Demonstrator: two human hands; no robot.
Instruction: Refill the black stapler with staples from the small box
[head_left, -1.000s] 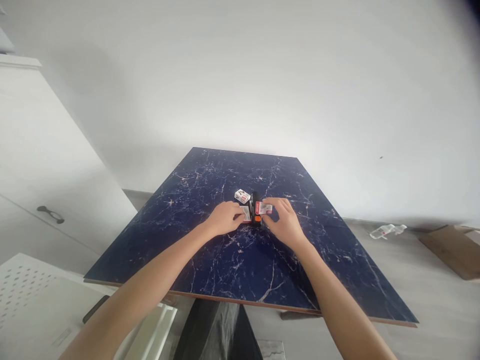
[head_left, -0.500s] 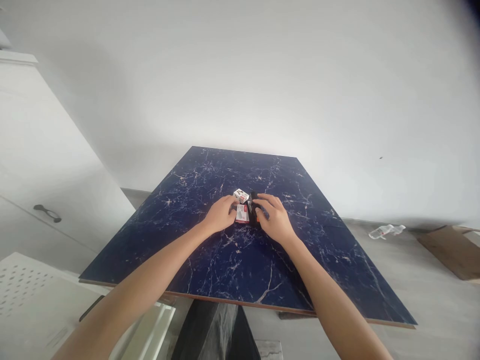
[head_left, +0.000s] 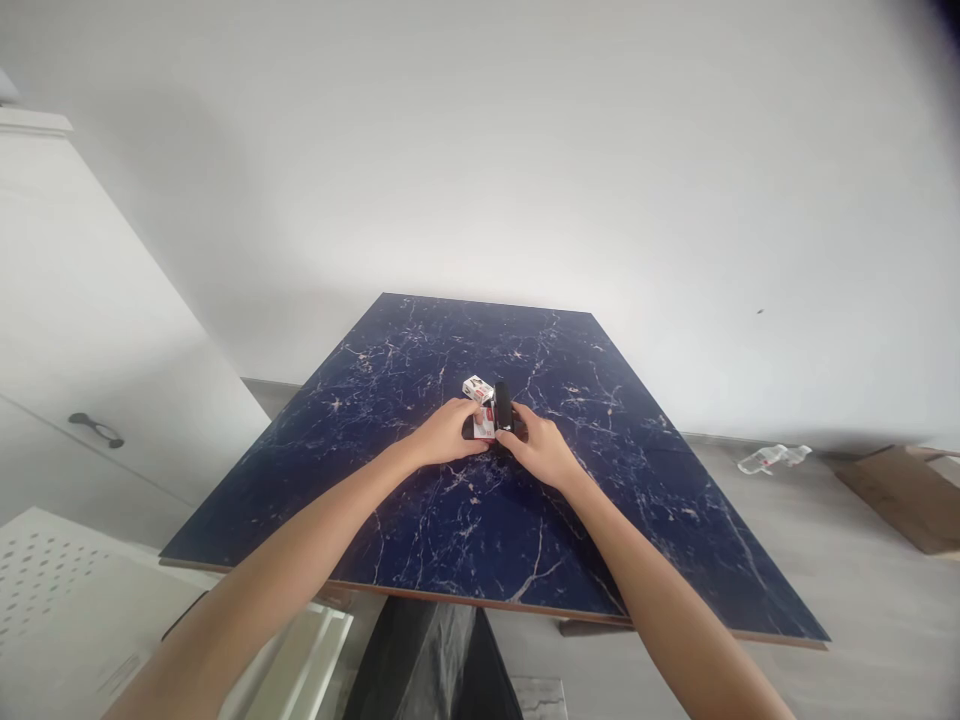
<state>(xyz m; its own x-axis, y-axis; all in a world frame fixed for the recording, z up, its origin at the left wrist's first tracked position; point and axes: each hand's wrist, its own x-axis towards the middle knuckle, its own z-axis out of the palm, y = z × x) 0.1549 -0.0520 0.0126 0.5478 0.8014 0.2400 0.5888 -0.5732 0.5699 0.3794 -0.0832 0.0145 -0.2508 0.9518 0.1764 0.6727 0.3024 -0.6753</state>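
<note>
My left hand and my right hand meet near the middle of a dark blue marbled table. Between them stands a small black device, raised on end, and my right hand's fingers are wrapped around its lower part. My left hand grips a small red and white box pressed against the device's left side. A second small white box lies on the table just beyond my left fingertips. The device's underside is hidden by my fingers.
A white cabinet with a dark handle stands at the left, and a white perforated panel lies below it. On the floor at the right lie a crushed plastic bottle and a flat piece of cardboard.
My right hand let go of a red and white box, moved left and closed on the black device, tipping it upright. My left hand stayed by the other box.
</note>
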